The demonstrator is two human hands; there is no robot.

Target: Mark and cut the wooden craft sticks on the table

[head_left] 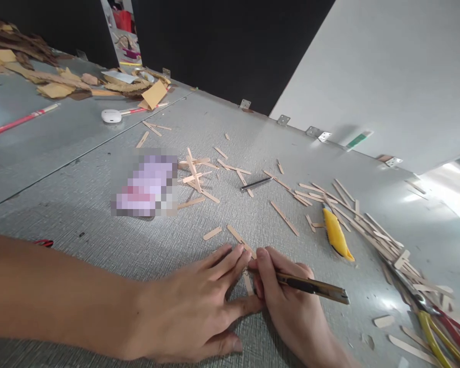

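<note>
My right hand (287, 291) is closed round a slim utility knife (310, 287), its handle end pointing right. The blade end is down by my left fingertips and hidden by the fingers. With its fingers stretched out, my left hand (210, 301) lies flat on the grey table, fingertips pressing on a wooden craft stick (235, 234). Another stick piece (248, 282) shows between the two hands. Just beyond my left fingers rests a short, cut-off stick piece (212, 233).
Loose sticks (284, 218) and a dark pen-like tool (256, 184) lie ahead. To the right are a yellow-handled cutter (335, 232), a stick pile (379, 245) and red-and-yellow-handled pliers or shears (431, 327). A blurred phone-like object (147, 186), white earbud case (111, 116) and cardboard scraps (57, 89) sit left.
</note>
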